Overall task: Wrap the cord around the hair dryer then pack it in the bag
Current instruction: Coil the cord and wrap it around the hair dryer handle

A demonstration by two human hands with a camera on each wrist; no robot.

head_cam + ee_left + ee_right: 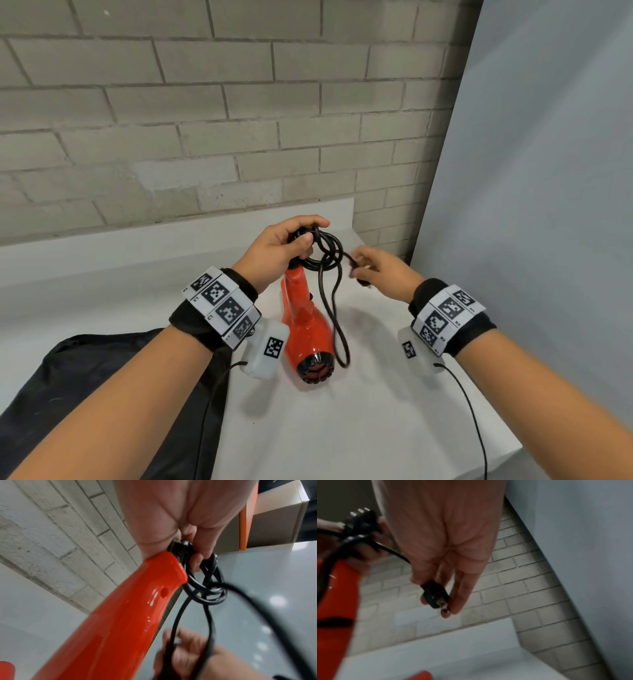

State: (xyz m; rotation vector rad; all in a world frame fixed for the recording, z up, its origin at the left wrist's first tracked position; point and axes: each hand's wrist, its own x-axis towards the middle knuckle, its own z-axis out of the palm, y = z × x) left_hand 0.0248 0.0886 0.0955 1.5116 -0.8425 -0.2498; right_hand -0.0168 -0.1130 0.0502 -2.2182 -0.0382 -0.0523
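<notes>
A red hair dryer [306, 322] stands tilted on the white table [359, 428], its nozzle toward me and its handle [137, 601] pointing up. My left hand [287, 246] grips the handle's top end together with several black cord [329, 253] coils. A long loop of cord [337, 329] hangs down beside the dryer body. My right hand [376, 270] pinches the black plug [436, 596] at the cord's end, just right of the coils. The black bag [113, 387] lies at the table's left under my left forearm.
A grey brick wall [205, 120] runs behind the table, and a pale panel [531, 205] stands at the right. In the left wrist view a cardboard box with an orange edge [274, 520] shows. Thin sensor cables [472, 421] hang from my wristbands.
</notes>
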